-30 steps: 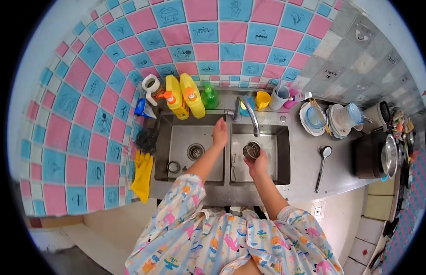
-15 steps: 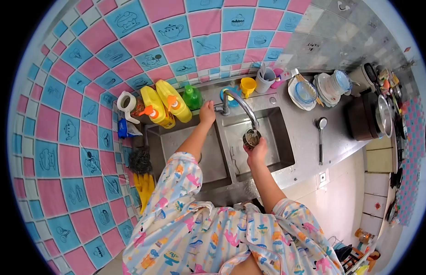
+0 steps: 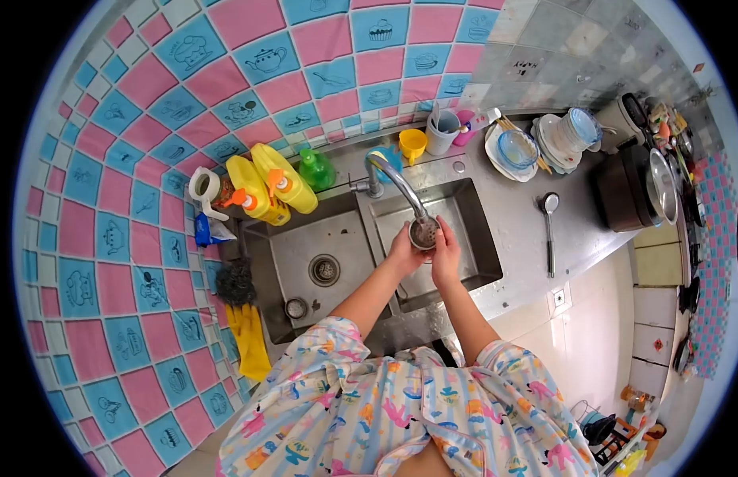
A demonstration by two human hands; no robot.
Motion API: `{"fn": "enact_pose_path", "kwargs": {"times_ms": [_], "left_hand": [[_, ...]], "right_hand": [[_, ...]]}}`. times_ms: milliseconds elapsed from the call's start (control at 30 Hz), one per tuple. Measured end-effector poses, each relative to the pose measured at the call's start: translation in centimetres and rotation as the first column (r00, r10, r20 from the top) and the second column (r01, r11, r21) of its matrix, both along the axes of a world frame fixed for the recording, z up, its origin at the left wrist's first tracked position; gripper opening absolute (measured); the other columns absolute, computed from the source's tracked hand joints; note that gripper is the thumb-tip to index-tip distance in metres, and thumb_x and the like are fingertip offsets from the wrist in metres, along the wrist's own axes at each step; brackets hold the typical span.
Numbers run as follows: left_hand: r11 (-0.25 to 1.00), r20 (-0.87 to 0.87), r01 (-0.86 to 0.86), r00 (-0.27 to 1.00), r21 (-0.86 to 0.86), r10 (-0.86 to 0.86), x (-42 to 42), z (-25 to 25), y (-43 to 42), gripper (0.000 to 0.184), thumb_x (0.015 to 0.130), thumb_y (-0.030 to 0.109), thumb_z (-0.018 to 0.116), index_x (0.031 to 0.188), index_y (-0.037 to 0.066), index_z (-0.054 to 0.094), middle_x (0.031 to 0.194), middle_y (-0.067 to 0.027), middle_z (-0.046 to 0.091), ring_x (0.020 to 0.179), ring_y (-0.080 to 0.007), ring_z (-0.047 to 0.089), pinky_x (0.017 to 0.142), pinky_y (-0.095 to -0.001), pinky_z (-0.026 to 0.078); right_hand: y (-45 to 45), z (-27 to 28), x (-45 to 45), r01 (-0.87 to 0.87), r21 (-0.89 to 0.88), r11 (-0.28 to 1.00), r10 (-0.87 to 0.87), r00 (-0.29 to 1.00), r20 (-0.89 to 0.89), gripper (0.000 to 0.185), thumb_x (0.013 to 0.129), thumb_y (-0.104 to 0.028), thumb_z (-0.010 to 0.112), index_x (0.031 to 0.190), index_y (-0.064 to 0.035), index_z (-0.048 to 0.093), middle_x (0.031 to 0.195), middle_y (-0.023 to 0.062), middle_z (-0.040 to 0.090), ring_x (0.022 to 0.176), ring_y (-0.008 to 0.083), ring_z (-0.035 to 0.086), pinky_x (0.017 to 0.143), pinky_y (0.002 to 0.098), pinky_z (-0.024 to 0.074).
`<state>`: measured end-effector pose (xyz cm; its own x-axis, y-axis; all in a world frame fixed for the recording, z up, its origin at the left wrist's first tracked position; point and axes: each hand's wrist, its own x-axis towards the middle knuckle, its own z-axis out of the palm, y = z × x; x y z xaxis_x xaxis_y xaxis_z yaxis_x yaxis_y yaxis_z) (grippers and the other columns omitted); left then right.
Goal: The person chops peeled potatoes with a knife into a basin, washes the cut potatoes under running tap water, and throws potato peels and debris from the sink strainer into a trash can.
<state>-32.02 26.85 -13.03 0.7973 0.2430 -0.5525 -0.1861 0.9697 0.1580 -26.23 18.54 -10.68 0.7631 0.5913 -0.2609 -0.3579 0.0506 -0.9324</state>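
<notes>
Under the faucet's spout I hold a small round metal strainer cup [image 3: 424, 234] between both hands, above the right sink basin [image 3: 472, 238]. My left hand [image 3: 404, 253] grips its left side, and my right hand [image 3: 446, 253] wraps round its right side. The curved faucet [image 3: 402, 184] reaches down to the cup's top; water seems to run into it. In the left basin [image 3: 293, 254] are a drain [image 3: 324, 270] and a small round metal piece [image 3: 296, 308].
Yellow bottles [image 3: 285, 179], a green bottle [image 3: 315, 169] and a yellow cup [image 3: 412, 145] line the back edge. Stacked plates [image 3: 512, 155], a ladle [image 3: 550, 234] and a dark pot [image 3: 623, 191] are on the right. Yellow gloves [image 3: 248, 342] and a dark scrubber [image 3: 235, 282] lie left.
My left hand has come from beside the faucet's base to the strainer cup and taken hold of it. The cup is now directly beneath the spout. The camera view has shifted.
</notes>
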Motion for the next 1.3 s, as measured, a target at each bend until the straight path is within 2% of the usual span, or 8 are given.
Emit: {"fn": "enact_pose_path", "kwargs": {"times_ms": [133, 233, 367, 467, 633, 867, 1033, 1300], "left_hand": [[0.996, 0.203, 0.057, 0.978, -0.067, -0.042, 1.6, -3.2, 0.0, 0.052, 0.1, 0.047, 0.024, 0.117, 0.009, 0.055, 0.114, -0.0103, 0.062, 0.104, -0.0277, 0.059, 0.089, -0.046, 0.047], [0.977, -0.082, 0.088, 0.991, -0.194, -0.106, 3.3, -4.7, -1.1, 0.05, 0.099, 0.047, 0.027, 0.12, 0.009, 0.051, 0.117, -0.0134, 0.059, 0.107, -0.0316, 0.058, 0.095, -0.0504, 0.045], [0.965, -0.555, 0.237, 0.821, 0.111, -0.138, 1.2, -0.1, -2.5, 0.031, 0.097, 0.03, 0.046, 0.11, 0.004, 0.056, 0.103, -0.0119, 0.063, 0.096, -0.023, 0.061, 0.083, -0.0386, 0.049], [0.668, -0.566, 0.345, 0.812, 0.659, 0.14, -0.8, -3.0, -1.9, 0.023, 0.093, 0.025, 0.055, 0.099, 0.004, 0.061, 0.095, -0.0073, 0.063, 0.089, -0.0171, 0.06, 0.077, -0.0319, 0.048], [0.594, -0.374, 0.13, 0.875, 0.794, 0.308, -1.6, -2.6, 0.1, 0.017, 0.091, 0.022, 0.058, 0.095, 0.006, 0.063, 0.092, -0.0016, 0.063, 0.085, -0.0119, 0.058, 0.076, -0.0273, 0.045], [0.845, -0.387, 0.134, 0.918, 0.518, 0.091, -3.8, -2.3, -1.1, 0.025, 0.098, 0.024, 0.049, 0.115, 0.009, 0.058, 0.112, -0.0056, 0.061, 0.104, -0.018, 0.058, 0.086, -0.0344, 0.046], [0.863, -0.264, 0.131, 0.965, 0.487, 0.002, -3.0, -1.4, -1.3, 0.029, 0.099, 0.023, 0.047, 0.118, 0.002, 0.054, 0.113, -0.012, 0.06, 0.103, -0.0232, 0.06, 0.088, -0.0375, 0.049], [0.895, -0.221, 0.112, 0.975, 0.431, -0.015, -2.9, 1.2, -1.2, 0.032, 0.099, 0.022, 0.047, 0.12, -0.002, 0.05, 0.112, -0.0175, 0.06, 0.105, -0.0285, 0.061, 0.088, -0.0395, 0.05]], "right_hand": [[-1.2, 0.0, 0.5, 0.06, -0.099, 0.993, -0.022, 0.935, 0.353, 0.033, 0.092, -0.006, 0.052, 0.123, 0.0007, 0.056, 0.112, 0.0133, 0.061, 0.097, 0.0214, 0.061, 0.084, 0.0309, 0.0477], [-2.9, -2.2, 1.2, 0.278, -0.35, 0.894, -0.016, 0.803, 0.596, 0.03, 0.082, -0.005, 0.059, 0.111, 0.004, 0.061, 0.101, 0.019, 0.064, 0.085, 0.0298, 0.063, 0.077, 0.0366, 0.0499], [-4.7, -6.5, 0.3, 0.224, -0.674, 0.704, 0.171, 0.868, 0.467, 0.023, 0.083, -0.005, 0.06, 0.104, 0.004, 0.062, 0.096, 0.0135, 0.066, 0.071, 0.0222, 0.065, 0.066, 0.0335, 0.0524], [-3.6, -6.1, -1.5, -0.07, -0.535, 0.842, 0.011, 0.994, -0.112, 0.027, 0.083, -0.005, 0.059, 0.11, 0.0006, 0.058, 0.09, 0.0101, 0.063, 0.069, 0.0199, 0.065, 0.058, 0.0294, 0.0535], [-1.0, -7.2, -1.2, -0.046, -0.211, 0.976, -0.029, 0.941, -0.337, 0.015, 0.086, -0.003, 0.056, 0.1, -0.0059, 0.057, 0.089, 0.0061, 0.062, 0.067, 0.0157, 0.061, 0.055, 0.027, 0.0523], [-0.9, -13.2, 2.9, 0.109, -0.054, 0.993, -0.118, 0.97, -0.21, 0.025, 0.082, 0.008, 0.05, 0.102, -0.0031, 0.059, 0.095, 0.0087, 0.065, 0.08, 0.0178, 0.064, 0.064, 0.0313, 0.0544], [-2.2, -19.8, 5.6, 0.164, -0.444, 0.881, -0.084, 0.977, 0.195, 0.024, 0.076, 0.008, 0.053, 0.097, 0.0025, 0.061, 0.079, 0.0127, 0.063, 0.072, 0.0207, 0.064, 0.058, 0.0319, 0.0534], [-3.4, -31.3, 4.7, 0.113, -0.811, 0.574, -0.093, 0.993, 0.072, 0.018, 0.073, -0.008, 0.064, 0.089, 0.0009, 0.066, 0.085, 0.0197, 0.067, 0.079, 0.0316, 0.067, 0.068, 0.0387, 0.0526]]}}
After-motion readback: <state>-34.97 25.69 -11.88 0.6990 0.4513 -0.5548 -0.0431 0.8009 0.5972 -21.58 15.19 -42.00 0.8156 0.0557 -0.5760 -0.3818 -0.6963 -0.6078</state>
